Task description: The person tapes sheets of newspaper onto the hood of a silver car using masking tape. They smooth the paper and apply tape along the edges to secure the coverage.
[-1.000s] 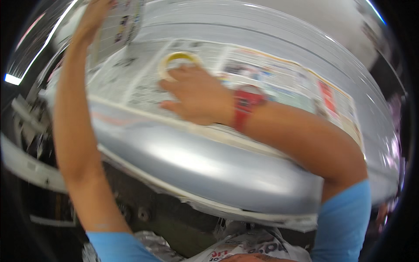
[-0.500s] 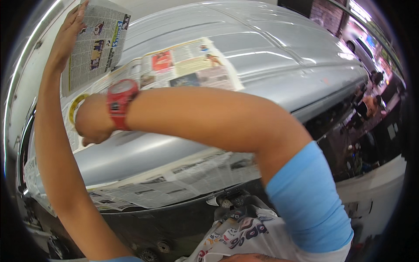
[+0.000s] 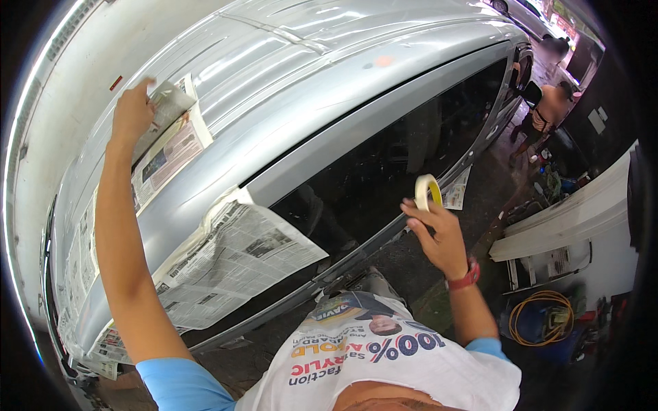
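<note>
The loose-looking right corner of the newspaper on the side point(image 3: 240, 253) could flap or crease, because it hangs over the dark window point(image 3: 384, 168) with nothing seen pressing on it. The newspaper on the roof point(image 3: 171, 147) could slide or lift if the left hand point(image 3: 131, 113) comes away — whether anything else fixes it there cannot be told. That hand is at the far left, partly open with the index finger extended, at the sheet's folded edge; whether it grips the paper is unclear. The roll of tape point(image 3: 421, 186) could drop to the floor, since the right hand point(image 3: 439, 236) pinches it by its lower rim with the fingertips, well out to the right of the paper and beside the car point(image 3: 295, 123).

Counted: 2 hands, 1 roll of tape and 1 red watch point(image 3: 466, 275) on the right wrist. Newspaper lies in 2 main areas, roof and side — overlaps hide the exact number of sheets. 1 silver car fills the middle, and at least 1 other person point(image 3: 552, 106) is at the far right.
</note>
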Action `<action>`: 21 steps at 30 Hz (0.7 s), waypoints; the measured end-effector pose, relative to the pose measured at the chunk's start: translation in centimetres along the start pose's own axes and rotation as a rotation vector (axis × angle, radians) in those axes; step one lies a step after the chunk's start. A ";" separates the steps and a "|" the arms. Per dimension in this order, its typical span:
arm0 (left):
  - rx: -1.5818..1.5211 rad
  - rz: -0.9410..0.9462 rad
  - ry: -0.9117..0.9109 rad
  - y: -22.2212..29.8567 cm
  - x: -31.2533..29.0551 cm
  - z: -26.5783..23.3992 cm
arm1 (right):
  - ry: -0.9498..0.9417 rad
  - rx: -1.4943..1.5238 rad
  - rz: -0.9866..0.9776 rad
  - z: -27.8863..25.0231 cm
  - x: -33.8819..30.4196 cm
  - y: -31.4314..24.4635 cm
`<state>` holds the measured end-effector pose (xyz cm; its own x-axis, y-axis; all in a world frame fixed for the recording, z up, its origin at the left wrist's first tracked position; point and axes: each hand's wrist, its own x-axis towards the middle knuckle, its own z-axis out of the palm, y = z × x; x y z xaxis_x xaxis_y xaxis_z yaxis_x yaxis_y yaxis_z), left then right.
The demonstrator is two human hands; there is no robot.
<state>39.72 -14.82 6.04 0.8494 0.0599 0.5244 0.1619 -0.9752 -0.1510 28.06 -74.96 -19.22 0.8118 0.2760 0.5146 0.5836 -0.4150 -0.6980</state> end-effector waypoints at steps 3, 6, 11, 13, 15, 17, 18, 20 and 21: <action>0.061 0.005 0.003 -0.3 0.4 0.3 | 0.079 0.068 0.459 0.6 -8.2 5.7; 0.085 -0.093 -0.061 0.9 0.3 0.1 | 0.123 0.151 0.681 1.6 -12.7 9.0; -0.267 -0.369 -0.190 -0.3 0.3 1.4 | 0.022 0.187 0.553 0.7 -10.8 9.5; -0.469 -0.428 -0.259 -4.5 1.0 2.5 | 0.025 0.181 0.452 -0.3 -7.7 8.9; -0.611 -0.398 -0.206 -5.2 1.2 2.7 | 0.127 0.106 0.270 -1.2 -3.6 8.5; -0.584 -0.439 -0.033 -8.9 0.7 1.0 | 0.263 0.075 0.027 -2.1 2.9 7.0; -0.528 -0.476 0.078 -8.6 0.9 0.7 | 0.342 0.084 -0.062 -2.5 6.3 6.1; -0.424 -0.540 0.293 -7.6 1.2 -1.0 | 0.369 0.089 -0.153 -4.0 13.5 3.2; -0.423 -0.554 0.400 -7.2 1.7 -1.5 | 0.438 -0.086 -0.309 -4.2 17.7 3.0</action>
<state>39.25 -8.04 9.27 0.4437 0.5560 0.7028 0.2347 -0.8290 0.5076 44.10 -74.96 -10.08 0.5074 0.0173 0.8615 0.7749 -0.4465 -0.4474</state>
